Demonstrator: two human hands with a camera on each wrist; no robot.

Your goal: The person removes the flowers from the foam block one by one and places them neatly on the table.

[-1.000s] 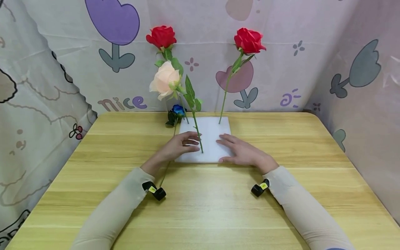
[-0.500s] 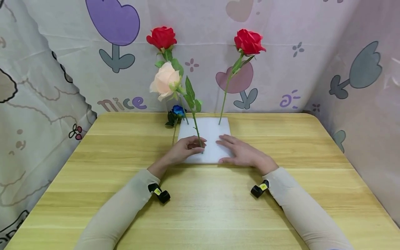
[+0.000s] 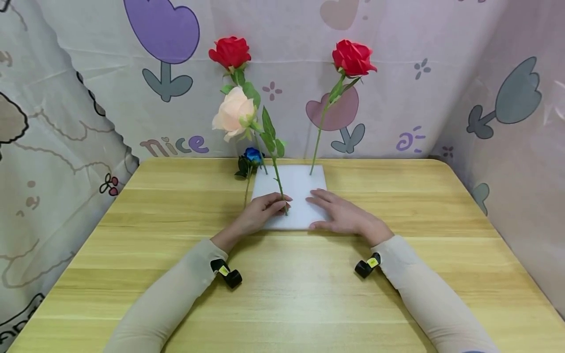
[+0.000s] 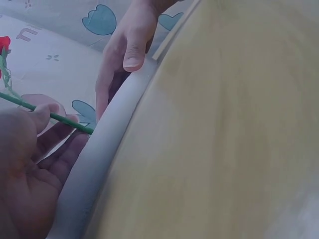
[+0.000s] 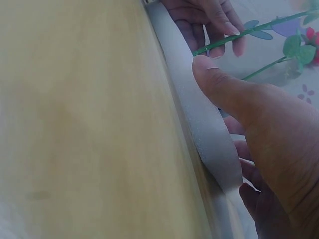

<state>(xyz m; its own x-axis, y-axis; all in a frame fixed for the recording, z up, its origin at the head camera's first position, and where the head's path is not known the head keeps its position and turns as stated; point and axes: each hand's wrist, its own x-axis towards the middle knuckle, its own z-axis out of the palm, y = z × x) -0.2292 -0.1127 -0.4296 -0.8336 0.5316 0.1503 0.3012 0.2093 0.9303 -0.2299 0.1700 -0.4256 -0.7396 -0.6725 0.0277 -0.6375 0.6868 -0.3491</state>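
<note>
In the head view my left hand [image 3: 260,214] pinches the lower stem of a peach rose [image 3: 234,113], just above a white foam board [image 3: 300,181]. The rose leans to the left, its stem base standing in the board. Thumb and fingers meet at the green stem [image 4: 62,119] in the left wrist view. My right hand [image 3: 342,214] rests on the board's right side, fingers spread and holding nothing. The right wrist view shows its thumb [image 5: 214,82] along the board's near edge. Two red roses, one left [image 3: 230,53] and one right [image 3: 353,58], stand in the board's back part.
A blue rose [image 3: 252,156] lies on the wooden table [image 3: 282,294] left of the board, its stem partly hidden behind the left hand. Behind the table hangs a printed cloth [image 3: 273,29] with flower patterns, which also covers both sides.
My left hand has moved right and slightly nearer, and its fingers have closed on the peach rose's stem. My right hand stays on the board.
</note>
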